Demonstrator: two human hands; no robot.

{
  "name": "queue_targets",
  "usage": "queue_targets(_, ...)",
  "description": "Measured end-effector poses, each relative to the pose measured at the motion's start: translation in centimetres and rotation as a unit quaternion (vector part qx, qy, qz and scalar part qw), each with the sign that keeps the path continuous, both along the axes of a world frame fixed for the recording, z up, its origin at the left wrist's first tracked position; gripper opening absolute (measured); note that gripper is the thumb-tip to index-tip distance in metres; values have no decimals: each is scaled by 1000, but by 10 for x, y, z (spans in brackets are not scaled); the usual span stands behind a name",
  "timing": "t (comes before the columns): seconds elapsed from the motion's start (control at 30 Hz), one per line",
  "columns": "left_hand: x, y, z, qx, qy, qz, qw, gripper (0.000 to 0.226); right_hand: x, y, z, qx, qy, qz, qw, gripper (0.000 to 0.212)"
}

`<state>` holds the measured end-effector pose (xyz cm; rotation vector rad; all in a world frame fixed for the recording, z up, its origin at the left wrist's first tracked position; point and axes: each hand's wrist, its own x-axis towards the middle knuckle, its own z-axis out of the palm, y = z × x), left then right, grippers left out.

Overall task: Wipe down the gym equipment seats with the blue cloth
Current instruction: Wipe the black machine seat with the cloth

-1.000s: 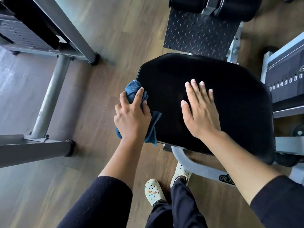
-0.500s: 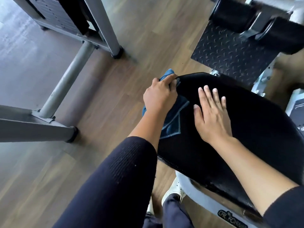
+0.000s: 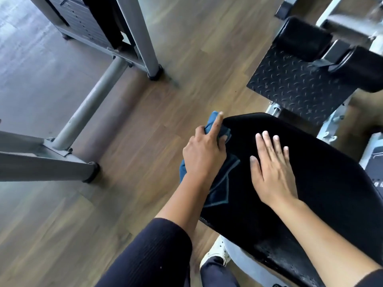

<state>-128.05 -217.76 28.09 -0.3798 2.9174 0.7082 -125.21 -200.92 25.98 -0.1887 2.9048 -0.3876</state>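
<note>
A black padded seat [image 3: 323, 199] fills the right half of the head view. My left hand [image 3: 204, 154] presses the blue cloth [image 3: 221, 183] against the seat's left edge near the far corner, index finger stretched forward over the cloth. Part of the cloth hangs over the seat's side and part lies flat on the pad behind the hand. My right hand [image 3: 271, 172] rests flat on the seat, fingers spread, holding nothing.
A black tread footplate [image 3: 296, 79] and two black roller pads [image 3: 304, 38] sit beyond the seat. Grey machine frame tubes [image 3: 89, 104] and a weight stack [image 3: 83, 19] stand on the wooden floor at left. A weight stack [image 3: 373, 162] is at right; my shoe [image 3: 215, 253] is below.
My left hand has slid the cloth forward along the seat's left edge toward the far corner. My right hand stays flat on the pad. The view has tilted forward.
</note>
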Motion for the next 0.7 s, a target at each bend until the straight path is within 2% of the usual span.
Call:
queue_targets(0.1,-34,11,-2,9,-23,-12,1000,68,1,0,-1,5,3,-1,1000,63)
queue_targets(0.23,-40,11,-1,44,-52,1,998,57,6,-2,0,1,-3,-16,1000,62)
queue_targets(0.43,14,-10,7,33,-55,5,998,61,22,-5,4,2,-2,-76,997,63)
queue_targets(0.7,-47,3,-1,63,-46,-37,996,51,44,-5,6,9,4,-146,989,61)
